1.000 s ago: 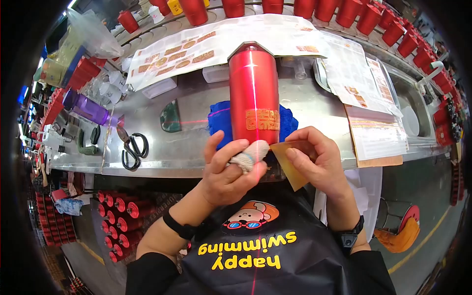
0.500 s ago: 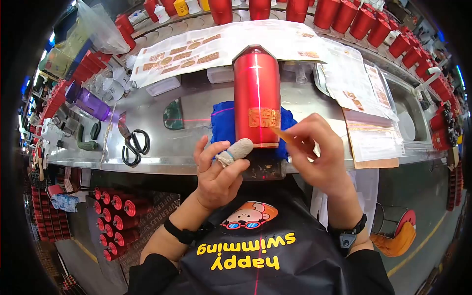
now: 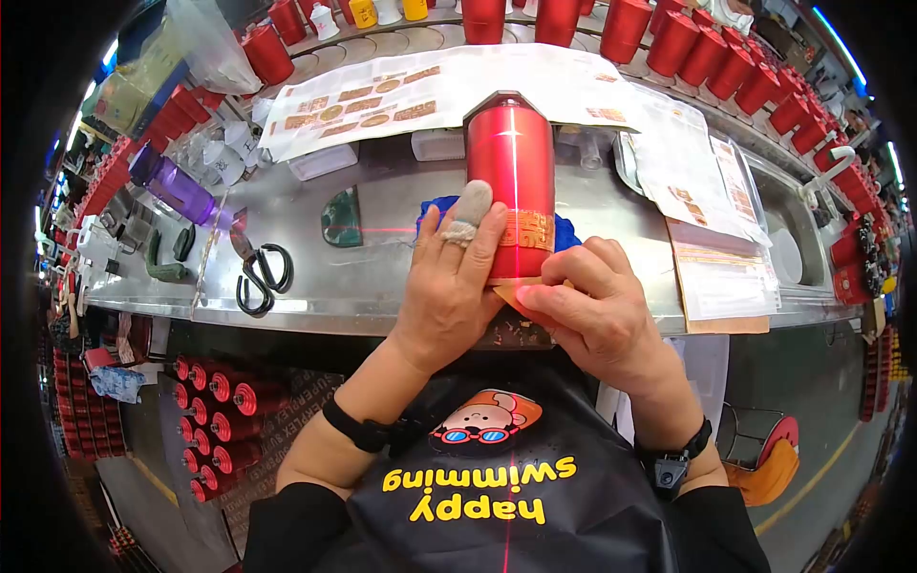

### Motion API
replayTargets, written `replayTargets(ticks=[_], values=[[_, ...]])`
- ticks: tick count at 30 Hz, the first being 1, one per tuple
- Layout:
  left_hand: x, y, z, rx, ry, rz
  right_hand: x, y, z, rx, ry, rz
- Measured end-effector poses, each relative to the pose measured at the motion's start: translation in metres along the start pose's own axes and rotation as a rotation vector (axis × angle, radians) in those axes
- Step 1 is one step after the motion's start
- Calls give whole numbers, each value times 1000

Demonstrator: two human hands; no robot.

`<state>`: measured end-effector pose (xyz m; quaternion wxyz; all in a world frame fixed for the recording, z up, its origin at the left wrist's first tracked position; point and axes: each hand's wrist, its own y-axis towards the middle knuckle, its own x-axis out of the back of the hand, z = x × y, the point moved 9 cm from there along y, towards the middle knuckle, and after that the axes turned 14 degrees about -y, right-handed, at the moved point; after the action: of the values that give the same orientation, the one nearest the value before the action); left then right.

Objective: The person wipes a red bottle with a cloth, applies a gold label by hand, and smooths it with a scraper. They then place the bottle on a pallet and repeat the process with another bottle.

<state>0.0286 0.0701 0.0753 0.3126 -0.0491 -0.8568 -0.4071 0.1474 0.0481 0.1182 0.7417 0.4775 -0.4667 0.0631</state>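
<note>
Head view: steel bench [image 3: 368,291], red cups [image 3: 626,29] behind; right grip [image 3: 597,310] pinches amber sheet [image 3: 510,295], left grip [image 3: 447,286] unclenched on cylinder [image 3: 511,158]

You wear black apron [image 3: 478,458]: yellow "happy swimming", upside down. Near left, dark panel [image 3: 287,426]: "SUPERPLEX", more letters unclear.

Left of centre, we could pass over the shiny steel worktop [image 3: 349,286] between the black-handled metal scissors [image 3: 256,272] and the left hand [image 3: 447,286]; mid-frame, the glossy red cylinder [image 3: 511,158] blocks us, the right hand [image 3: 597,310] crowding its lower end.
</note>
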Motion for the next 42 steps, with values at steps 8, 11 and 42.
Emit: replayTargets(ticks=[8, 11, 42], values=[[2, -8, 10, 135, 37, -15, -2, -11, -11, -35, 62, -11], [-11, 2, 3, -4, 57, 97, -2, -11, -12, -41, 87, -24], [5, 3, 5, 70, 72, 34, -6, -17, -29, -72, 230, -32]])
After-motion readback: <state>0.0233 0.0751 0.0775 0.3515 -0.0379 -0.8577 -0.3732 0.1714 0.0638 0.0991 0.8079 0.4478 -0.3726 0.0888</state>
